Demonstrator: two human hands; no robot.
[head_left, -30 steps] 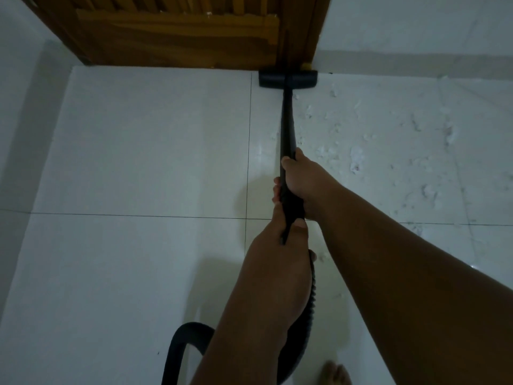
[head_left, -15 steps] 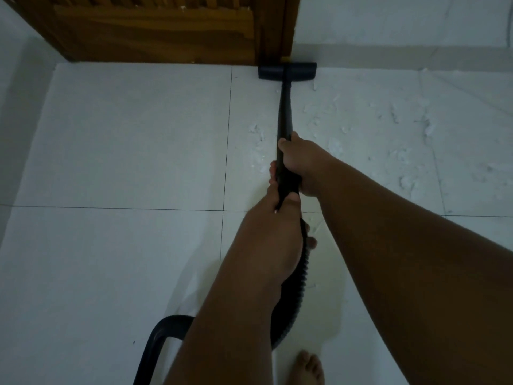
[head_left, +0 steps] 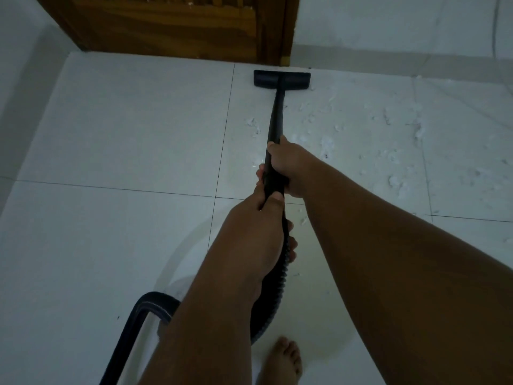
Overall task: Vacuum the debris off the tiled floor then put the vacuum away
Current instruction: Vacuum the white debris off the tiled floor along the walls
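Observation:
A black vacuum wand runs away from me to a flat black floor head lying on the white tiled floor, a little short of the door frame. My right hand grips the wand higher up. Just behind it, my left hand grips the wand's end where the ribbed black hose begins. The hose loops down under my left arm and back out at the lower left. White fluffy debris is scattered over the tiles right of the wand, with a few bits just left of it.
A brown wooden door and frame close the far side. White walls border the floor at the back right and on the left. My bare foot stands near the bottom edge, beside the hose.
The floor head has pulled back from the base of the door frame towards me, and has shifted slightly right. Both hands keep the same hold on the wand.

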